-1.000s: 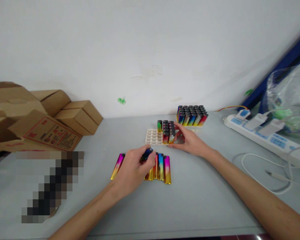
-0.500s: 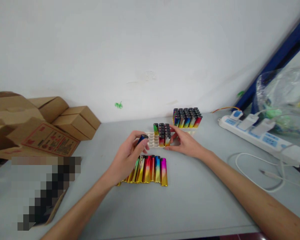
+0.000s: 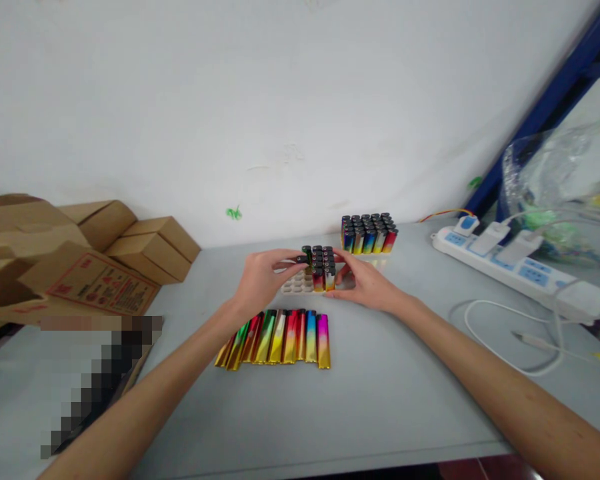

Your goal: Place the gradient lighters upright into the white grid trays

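My left hand [image 3: 263, 279] pinches a black-topped lighter [image 3: 301, 259] over the far part of a pale tray with holes [image 3: 296, 287]. Its body is mostly hidden by my fingers. Shiny lighters [image 3: 319, 281] with black tops stand upright in the tray's right part, and the holes at the near left hold nothing. From the right, my right hand [image 3: 369, 283] is curled round the tray's side, thumb at the near corner and fingers behind the standing lighters. In front of the tray, several gold, red, green, blue and pink lighters [image 3: 280, 339] lie side by side.
A block of upright lighters [image 3: 370, 235] stands by the wall at the back right. A white power strip [image 3: 525, 267] with plugs and a loose white cable [image 3: 473, 333] lie on the right. Cardboard boxes [image 3: 153, 250] are stacked on the left.
My left hand has moved right and away from me, carrying the lighter from the tray's left side to over its far holes. My right hand stays at the tray's right side.
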The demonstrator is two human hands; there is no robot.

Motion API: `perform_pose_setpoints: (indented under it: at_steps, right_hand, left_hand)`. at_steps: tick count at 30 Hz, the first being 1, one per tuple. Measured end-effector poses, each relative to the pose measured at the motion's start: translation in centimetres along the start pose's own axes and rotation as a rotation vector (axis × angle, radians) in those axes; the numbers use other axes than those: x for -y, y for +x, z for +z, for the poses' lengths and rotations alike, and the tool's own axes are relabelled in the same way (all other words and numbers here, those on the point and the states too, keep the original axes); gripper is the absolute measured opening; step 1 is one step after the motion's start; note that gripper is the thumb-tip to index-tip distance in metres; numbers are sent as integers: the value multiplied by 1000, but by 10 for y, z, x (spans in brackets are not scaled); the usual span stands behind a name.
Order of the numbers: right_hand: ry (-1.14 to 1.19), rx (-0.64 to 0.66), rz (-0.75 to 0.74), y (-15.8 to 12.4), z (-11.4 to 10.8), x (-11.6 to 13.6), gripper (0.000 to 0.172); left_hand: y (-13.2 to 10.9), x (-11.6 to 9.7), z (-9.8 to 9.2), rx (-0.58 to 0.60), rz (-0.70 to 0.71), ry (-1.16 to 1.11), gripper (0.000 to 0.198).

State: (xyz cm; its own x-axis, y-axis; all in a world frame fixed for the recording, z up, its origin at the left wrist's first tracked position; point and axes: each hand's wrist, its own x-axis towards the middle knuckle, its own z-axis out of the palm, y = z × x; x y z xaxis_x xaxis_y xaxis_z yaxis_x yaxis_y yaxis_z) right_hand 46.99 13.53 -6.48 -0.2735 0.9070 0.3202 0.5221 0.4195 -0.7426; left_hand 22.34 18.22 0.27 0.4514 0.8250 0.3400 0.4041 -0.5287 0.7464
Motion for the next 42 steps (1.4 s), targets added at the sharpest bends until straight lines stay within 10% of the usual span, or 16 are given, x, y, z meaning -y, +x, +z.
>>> perform_pose_setpoints:
  at_steps: [11,22,27,36,42]
  right_hand:
    - [7,5,0,1,0,1,89]
    - [5,7,24,1,-1,3,89]
    - [2,3,16,0,-2,2,91]
    - [-3,-4,31,-1,-1,2,91]
    - [-9,1,51,-2,-2,1,92]
  left_hand:
    - [26,8,-5,206,15,-14,30]
    - [10,7,-1,225,257,506,8]
    - [-21,-4,-11,137,240,386,20]
    - [-82,-5,-20,461,285,511,107]
    - [-84,-1,-23,479,134,475,91]
